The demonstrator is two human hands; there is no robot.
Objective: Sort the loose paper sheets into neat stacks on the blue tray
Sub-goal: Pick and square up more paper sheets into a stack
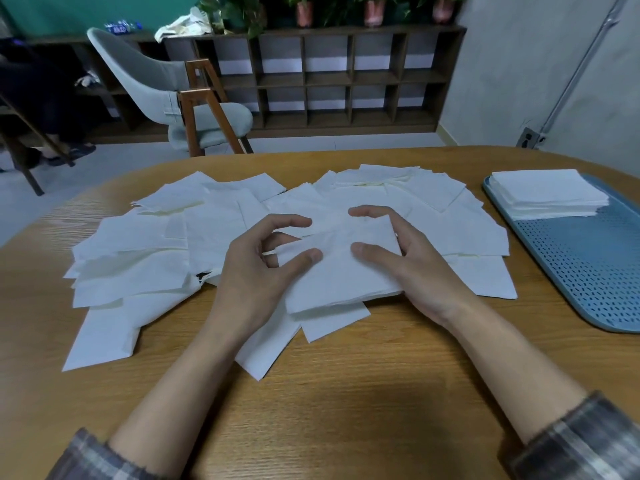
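White square paper sheets (pixel 214 237) lie overlapping in a wide loose heap left of the blue tray (pixel 588 271). A thin gathered stack (pixel 341 275) sits tilted atop the heap, pinched by the left hand (pixel 256 271) and right hand (pixel 408 261). A neat squared stack (pixel 547 194) rests on the perforated tray's far end.

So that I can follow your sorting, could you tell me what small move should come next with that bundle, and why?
Probably carry the bundle right to the blue tray. The left hand and the right hand both grip it, its edges look fairly even, and bare tray space lies on the near side of the neat stack there.
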